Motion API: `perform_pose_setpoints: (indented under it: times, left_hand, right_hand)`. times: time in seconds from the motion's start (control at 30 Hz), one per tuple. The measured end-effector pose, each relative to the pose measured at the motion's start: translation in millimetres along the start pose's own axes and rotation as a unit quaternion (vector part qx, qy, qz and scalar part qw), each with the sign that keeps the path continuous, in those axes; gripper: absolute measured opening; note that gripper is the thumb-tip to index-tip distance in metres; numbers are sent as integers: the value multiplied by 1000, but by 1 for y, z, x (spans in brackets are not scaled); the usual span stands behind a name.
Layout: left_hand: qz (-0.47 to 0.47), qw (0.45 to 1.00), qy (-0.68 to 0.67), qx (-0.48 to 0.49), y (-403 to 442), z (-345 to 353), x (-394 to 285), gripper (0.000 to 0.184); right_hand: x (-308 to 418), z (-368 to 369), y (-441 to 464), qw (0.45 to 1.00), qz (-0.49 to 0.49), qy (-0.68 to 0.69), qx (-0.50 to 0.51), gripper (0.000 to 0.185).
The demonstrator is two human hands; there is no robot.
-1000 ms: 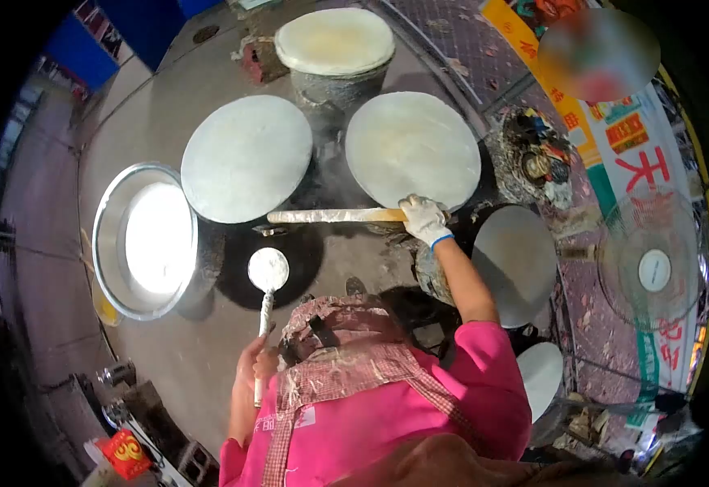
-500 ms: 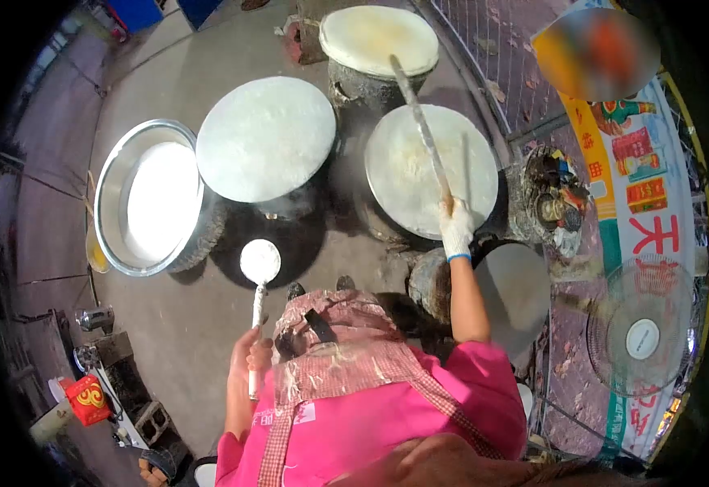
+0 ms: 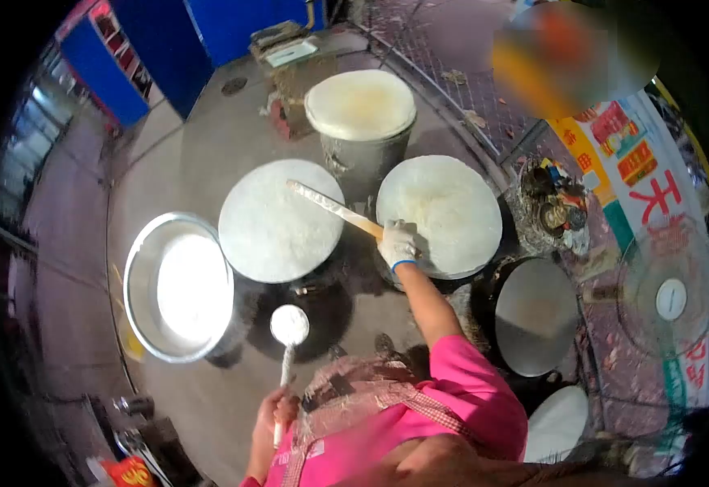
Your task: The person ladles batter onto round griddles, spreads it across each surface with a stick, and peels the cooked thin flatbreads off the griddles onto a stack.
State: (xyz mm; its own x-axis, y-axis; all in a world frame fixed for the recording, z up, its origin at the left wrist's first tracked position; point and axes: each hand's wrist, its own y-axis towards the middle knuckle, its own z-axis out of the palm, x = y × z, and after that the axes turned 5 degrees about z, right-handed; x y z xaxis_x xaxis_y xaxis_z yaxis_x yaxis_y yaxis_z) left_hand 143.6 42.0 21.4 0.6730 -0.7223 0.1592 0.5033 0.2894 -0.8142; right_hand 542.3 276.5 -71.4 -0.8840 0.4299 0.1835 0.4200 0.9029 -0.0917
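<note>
My left hand (image 3: 278,407) is closed round the handle of a white-coated ladle (image 3: 289,325), its round head pointing forward. In my right hand (image 3: 398,243), which wears a white glove with a blue cuff, is a long flat wooden stick (image 3: 334,208). The stick's whitened end reaches over the left round griddle (image 3: 277,235), which bears a pale layer. Just right of the glove is a second round griddle (image 3: 444,215), also covered by a pale layer. To the left stands a metal basin (image 3: 131,292) of white batter (image 3: 194,286).
Farther forward, a stack of pale round sheets (image 3: 361,104) tops a drum. A bare dark griddle (image 3: 537,316) lies at right, with a pale round sheet (image 3: 557,426) below it. A fan (image 3: 670,299), a printed banner (image 3: 647,178) and a debris heap (image 3: 551,207) are farther right.
The stick has swung from the far stack and right griddle to over the left griddle, with my right hand moving left. My left hand still holds the ladle. The view has shifted.
</note>
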Motion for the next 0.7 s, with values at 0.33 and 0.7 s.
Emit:
perform_pose_setpoints:
  times: [0.33, 0.7]
  left_hand:
    - [-160, 982, -76, 69, -12, -18, -66, 35]
    - [-75, 993, -7, 90, 37, 2, -70, 36]
  right_hand:
    - [-77, -128, 22, 984, 105, 10, -146, 27]
    - [-205, -371, 86, 953, 124, -109, -255, 31]
